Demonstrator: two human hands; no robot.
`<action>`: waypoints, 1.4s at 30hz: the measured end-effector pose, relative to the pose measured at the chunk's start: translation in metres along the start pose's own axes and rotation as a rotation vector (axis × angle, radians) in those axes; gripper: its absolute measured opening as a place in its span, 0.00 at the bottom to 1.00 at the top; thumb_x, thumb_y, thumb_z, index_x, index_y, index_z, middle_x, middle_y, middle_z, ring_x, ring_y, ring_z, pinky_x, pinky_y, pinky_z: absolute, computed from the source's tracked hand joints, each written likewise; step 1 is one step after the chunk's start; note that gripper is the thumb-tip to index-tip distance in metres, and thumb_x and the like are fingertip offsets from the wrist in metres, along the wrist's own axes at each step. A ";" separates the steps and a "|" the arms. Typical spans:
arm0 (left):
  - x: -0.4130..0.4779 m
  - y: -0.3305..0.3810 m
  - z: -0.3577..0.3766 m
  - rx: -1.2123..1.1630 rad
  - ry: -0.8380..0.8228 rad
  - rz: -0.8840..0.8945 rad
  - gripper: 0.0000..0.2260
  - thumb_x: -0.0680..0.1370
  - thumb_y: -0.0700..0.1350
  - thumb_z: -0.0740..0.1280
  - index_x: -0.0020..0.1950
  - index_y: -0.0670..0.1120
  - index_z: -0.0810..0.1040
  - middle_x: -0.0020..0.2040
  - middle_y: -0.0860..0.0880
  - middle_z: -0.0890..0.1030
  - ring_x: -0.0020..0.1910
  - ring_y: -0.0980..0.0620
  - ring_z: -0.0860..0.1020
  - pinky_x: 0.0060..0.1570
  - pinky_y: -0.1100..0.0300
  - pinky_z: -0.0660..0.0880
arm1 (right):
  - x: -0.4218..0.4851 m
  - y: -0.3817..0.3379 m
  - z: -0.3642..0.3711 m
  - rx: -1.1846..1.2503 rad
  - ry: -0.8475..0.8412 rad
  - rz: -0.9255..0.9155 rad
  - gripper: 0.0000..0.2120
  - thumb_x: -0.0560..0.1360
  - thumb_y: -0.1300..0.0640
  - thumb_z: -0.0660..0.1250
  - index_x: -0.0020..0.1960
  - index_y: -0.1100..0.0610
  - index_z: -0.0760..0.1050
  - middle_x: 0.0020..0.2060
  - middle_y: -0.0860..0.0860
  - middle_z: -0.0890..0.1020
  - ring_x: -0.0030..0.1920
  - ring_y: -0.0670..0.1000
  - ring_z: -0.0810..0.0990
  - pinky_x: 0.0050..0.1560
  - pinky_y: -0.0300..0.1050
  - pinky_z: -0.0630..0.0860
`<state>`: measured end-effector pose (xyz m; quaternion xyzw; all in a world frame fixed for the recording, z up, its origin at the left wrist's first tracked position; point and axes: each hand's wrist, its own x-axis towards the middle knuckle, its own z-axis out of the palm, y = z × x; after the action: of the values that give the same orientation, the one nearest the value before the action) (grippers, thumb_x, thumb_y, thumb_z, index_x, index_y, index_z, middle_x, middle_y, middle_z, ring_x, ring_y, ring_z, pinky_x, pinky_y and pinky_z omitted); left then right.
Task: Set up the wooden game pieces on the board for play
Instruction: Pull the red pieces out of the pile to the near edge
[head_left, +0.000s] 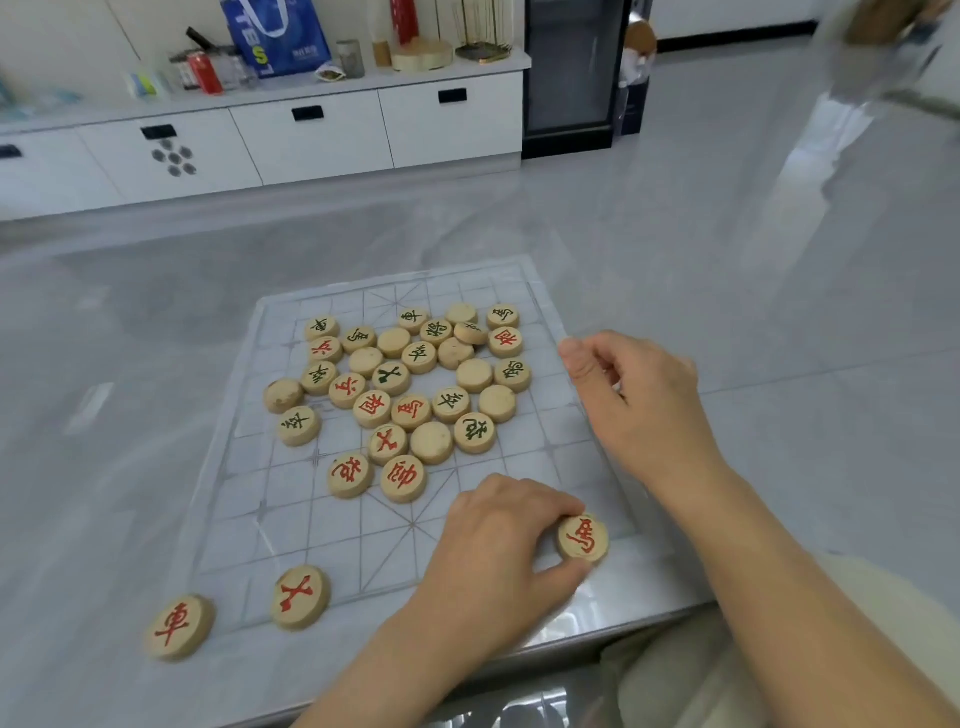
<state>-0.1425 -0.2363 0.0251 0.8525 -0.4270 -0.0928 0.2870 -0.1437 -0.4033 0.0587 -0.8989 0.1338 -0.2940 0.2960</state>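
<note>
A translucent gridded board (291, 525) lies on the grey table. A loose cluster of round wooden pieces (410, 384), marked in red or green or lying blank side up, covers its middle and far part. My left hand (498, 545) pinches a red-marked piece (583, 538) between thumb and fingers at the board's near right corner. My right hand (639, 400) hovers over the board's right edge with fingers loosely curled and nothing visible in it. Two red-marked pieces lie at the near left: one (300, 596) on the board's near edge, another (179, 626) just outside its corner.
The table's near edge (571, 649) runs just below my left hand, with my lap beneath it. White cabinets (311, 140) carrying bags, cans and jars stand against the far wall, and a dark glass-door cabinet (571, 78) stands to their right.
</note>
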 end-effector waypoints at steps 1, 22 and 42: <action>0.000 -0.002 0.000 0.013 -0.018 0.006 0.24 0.68 0.64 0.57 0.61 0.58 0.75 0.56 0.62 0.76 0.57 0.62 0.67 0.58 0.63 0.62 | 0.000 -0.001 0.001 0.007 -0.001 -0.004 0.19 0.75 0.35 0.49 0.32 0.45 0.64 0.26 0.42 0.71 0.32 0.47 0.71 0.49 0.54 0.70; 0.028 -0.110 -0.109 0.252 0.241 -0.485 0.17 0.73 0.41 0.63 0.61 0.52 0.76 0.56 0.48 0.76 0.58 0.45 0.71 0.55 0.51 0.71 | -0.002 -0.009 0.005 0.018 -0.049 -0.067 0.24 0.74 0.34 0.47 0.38 0.48 0.74 0.32 0.42 0.77 0.37 0.49 0.75 0.51 0.54 0.67; -0.020 -0.081 -0.129 0.213 0.065 -0.272 0.20 0.60 0.66 0.61 0.49 0.61 0.72 0.49 0.63 0.74 0.51 0.59 0.67 0.51 0.60 0.66 | -0.005 -0.005 0.009 -0.014 -0.056 -0.100 0.21 0.74 0.35 0.48 0.37 0.46 0.71 0.30 0.41 0.75 0.36 0.49 0.75 0.47 0.53 0.68</action>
<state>-0.0482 -0.1293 0.0828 0.9305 -0.3056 -0.0574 0.1938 -0.1417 -0.3934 0.0534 -0.9144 0.0825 -0.2822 0.2784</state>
